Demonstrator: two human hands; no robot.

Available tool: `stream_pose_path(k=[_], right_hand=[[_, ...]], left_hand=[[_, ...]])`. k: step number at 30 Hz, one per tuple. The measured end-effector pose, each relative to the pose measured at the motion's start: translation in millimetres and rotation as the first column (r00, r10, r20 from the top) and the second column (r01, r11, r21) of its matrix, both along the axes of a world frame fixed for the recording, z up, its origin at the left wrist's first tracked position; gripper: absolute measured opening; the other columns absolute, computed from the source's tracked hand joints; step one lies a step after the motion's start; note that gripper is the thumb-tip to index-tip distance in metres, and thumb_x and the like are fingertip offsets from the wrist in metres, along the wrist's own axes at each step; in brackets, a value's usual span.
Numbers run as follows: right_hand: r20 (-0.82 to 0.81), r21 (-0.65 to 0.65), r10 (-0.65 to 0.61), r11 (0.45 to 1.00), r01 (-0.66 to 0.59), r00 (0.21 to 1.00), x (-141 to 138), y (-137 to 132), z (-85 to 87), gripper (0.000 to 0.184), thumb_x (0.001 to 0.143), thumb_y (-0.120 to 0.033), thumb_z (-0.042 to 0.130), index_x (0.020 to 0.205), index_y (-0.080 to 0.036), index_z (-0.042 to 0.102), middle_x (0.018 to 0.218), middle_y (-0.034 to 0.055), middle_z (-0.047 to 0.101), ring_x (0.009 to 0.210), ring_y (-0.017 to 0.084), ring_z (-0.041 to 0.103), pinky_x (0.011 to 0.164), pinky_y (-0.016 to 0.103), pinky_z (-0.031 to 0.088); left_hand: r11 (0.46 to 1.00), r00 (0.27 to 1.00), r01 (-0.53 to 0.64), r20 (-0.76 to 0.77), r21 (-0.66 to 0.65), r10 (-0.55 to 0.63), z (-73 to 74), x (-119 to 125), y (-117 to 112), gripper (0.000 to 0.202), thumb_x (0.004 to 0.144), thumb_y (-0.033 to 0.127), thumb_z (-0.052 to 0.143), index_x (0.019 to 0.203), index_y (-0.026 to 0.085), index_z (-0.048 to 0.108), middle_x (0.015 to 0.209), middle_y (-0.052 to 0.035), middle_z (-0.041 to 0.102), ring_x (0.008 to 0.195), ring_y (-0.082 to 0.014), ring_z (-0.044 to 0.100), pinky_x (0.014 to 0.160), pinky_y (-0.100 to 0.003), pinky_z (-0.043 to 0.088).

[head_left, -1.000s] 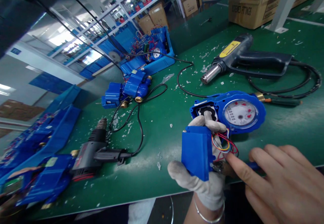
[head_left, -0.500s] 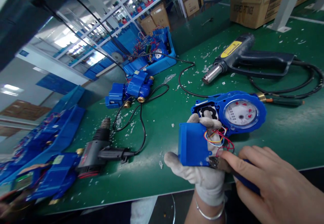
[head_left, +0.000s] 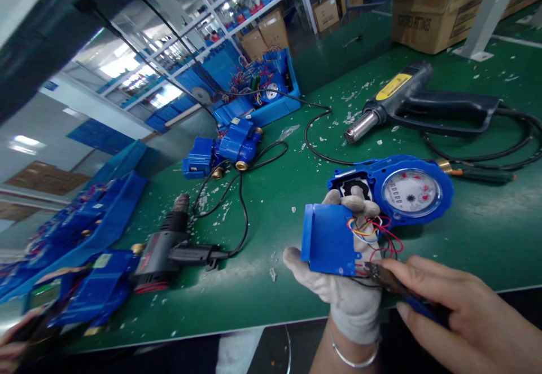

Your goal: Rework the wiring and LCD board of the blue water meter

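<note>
My left hand [head_left: 339, 292], in a white glove, holds a blue plastic cover [head_left: 330, 240] from below, with fingers around its far edge. Thin red, yellow, white and black wires [head_left: 383, 230] run beside the cover. Bare, my right hand [head_left: 457, 300] grips pliers [head_left: 385, 279] with dark jaws and blue handles. Their jaw tips are among the wires, close to the cover's lower right corner; whether they pinch a wire I cannot tell. Just beyond my left fingers lies a blue water meter [head_left: 449, 190] with a round dial and an open compartment.
A black heat gun [head_left: 449, 106] lies at the back right, a grey one [head_left: 163, 253] to the left. Two blue valve units [head_left: 237, 143] stand near a filled blue bin [head_left: 275, 115]. Far left, another person's hand [head_left: 21, 329] is beside a blue meter [head_left: 95, 289]. A carton [head_left: 423, 18] stands behind.
The pliers' jaws have shifted slightly right, away from the cover's corner. My left hand keeps its hold on the cover. The whole view has moved a little.
</note>
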State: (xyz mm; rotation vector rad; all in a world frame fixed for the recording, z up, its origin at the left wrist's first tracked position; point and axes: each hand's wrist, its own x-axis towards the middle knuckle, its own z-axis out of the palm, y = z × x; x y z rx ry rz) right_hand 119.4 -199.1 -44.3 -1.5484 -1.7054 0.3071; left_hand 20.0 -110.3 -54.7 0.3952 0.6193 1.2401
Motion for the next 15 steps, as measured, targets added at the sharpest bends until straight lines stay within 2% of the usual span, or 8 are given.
stream_pose_path(k=[4, 7, 10, 13, 15], right_hand=[[0.150, -0.014, 0.057, 0.998, -0.055, 0.987, 4.1, -2.2, -7.3, 0.033, 0.089, -0.022, 0.043, 0.116, -0.017, 0.062, 0.080, 0.0032, 0.063, 0.067, 0.014, 0.063, 0.060, 0.023, 0.057], [0.216, 0.053, 0.049, 0.997, -0.062, 0.975, 7.9, -3.6, -8.3, 0.037, 0.087, -0.018, 0.042, 0.121, -0.016, 0.055, 0.080, 0.0035, 0.060, 0.066, 0.014, 0.060, 0.057, 0.025, 0.055], [0.194, 0.070, 0.049, 0.996, -0.064, 0.980, 12.9, -7.4, -10.5, 0.037, 0.088, -0.019, 0.043, 0.124, -0.017, 0.052, 0.083, 0.0032, 0.060, 0.069, 0.012, 0.060, 0.058, 0.022, 0.054], [0.138, 0.068, 0.022, 0.997, -0.031, 0.990, 23.4, -18.1, -19.3, 0.039, 0.090, -0.024, 0.047, 0.129, -0.019, 0.052, 0.093, 0.0034, 0.060, 0.078, 0.010, 0.062, 0.066, 0.016, 0.053], [0.075, 0.062, -0.063, 0.996, 0.058, 0.995, 35.4, -25.4, -25.0, 0.041, 0.091, -0.030, 0.052, 0.131, -0.021, 0.053, 0.105, 0.0038, 0.061, 0.089, 0.011, 0.062, 0.073, 0.016, 0.053]], left_hand=[[1.000, 1.000, -0.005, 0.010, 0.031, 0.004, 6.8, 6.7, 1.4, 0.087, 0.072, 0.088, 0.032, 0.112, 0.020, 0.068, 0.106, -0.0098, 0.065, 0.097, -0.0254, 0.063, 0.095, -0.040, 0.052], [1.000, 1.000, 0.023, 0.013, 0.002, -0.023, 12.8, 7.2, 2.3, 0.087, 0.071, 0.090, 0.033, 0.109, 0.021, 0.068, 0.113, -0.0100, 0.063, 0.110, -0.0285, 0.059, 0.103, -0.042, 0.046], [0.999, 0.999, 0.041, 0.033, -0.025, -0.040, 14.0, 4.7, 2.8, 0.088, 0.069, 0.091, 0.036, 0.114, 0.022, 0.067, 0.118, -0.0096, 0.062, 0.118, -0.0297, 0.053, 0.108, -0.042, 0.041], [0.999, 0.997, 0.040, 0.065, -0.009, -0.039, 12.6, 3.4, 3.4, 0.089, 0.069, 0.091, 0.036, 0.115, 0.022, 0.066, 0.117, -0.0095, 0.062, 0.110, -0.0268, 0.058, 0.102, -0.039, 0.046], [0.999, 0.996, 0.038, 0.076, -0.002, -0.038, 12.6, 3.7, 3.4, 0.090, 0.070, 0.091, 0.035, 0.115, 0.020, 0.067, 0.113, -0.0103, 0.064, 0.103, -0.0245, 0.061, 0.095, -0.035, 0.051]])
